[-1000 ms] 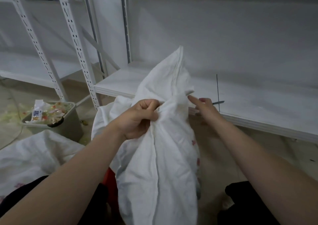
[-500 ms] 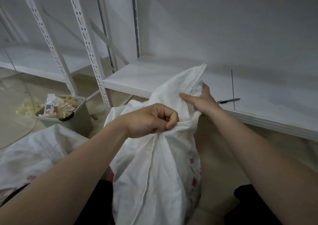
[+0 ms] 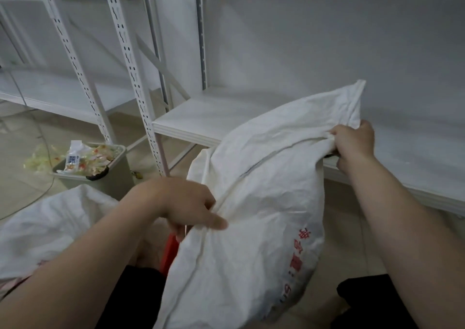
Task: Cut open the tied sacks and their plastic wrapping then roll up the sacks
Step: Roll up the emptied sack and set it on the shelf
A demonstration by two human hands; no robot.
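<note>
This white woven sack, just in front of the white metal shelf, looks soft and light, so your left grip pinching its seam and right grip clamped on its top should hold it well.

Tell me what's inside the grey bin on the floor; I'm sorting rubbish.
Crumpled plastic wrappers with red and green print fill the bin to its rim, a white packet on top. Anything beneath is covered.

Beige floor under a litter-filled bin and a white sack
</note>
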